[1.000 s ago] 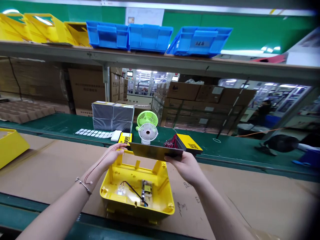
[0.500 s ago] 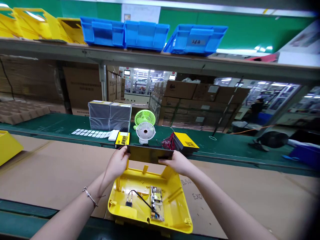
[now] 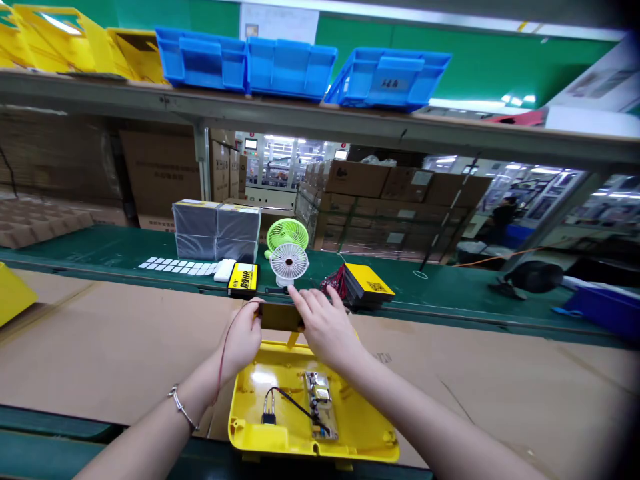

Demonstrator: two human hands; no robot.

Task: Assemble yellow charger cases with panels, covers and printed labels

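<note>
My left hand is closed on the left end of a dark flat rectangular panel, held upright at the far side of a yellow plastic housing. A thin reddish wire runs from near the panel down over my left wrist. My right hand lies across the panel's right part, its fingers over the top edge and its thumb hidden. Inside the housing sit a circuit board and a small black socket joined by a black cable. Whether the panel touches the housing, I cannot tell.
Behind the housing stand a white fan, a green fan, a yellow-and-black box and a stack of yellow-topped panels with red wires. Wrapped grey blocks stand farther left. Blue bins line the shelf above.
My right hand has shifted left and turned, from gripping the panel's right end to lying over its face and top edge. My left hand still holds the left end.
</note>
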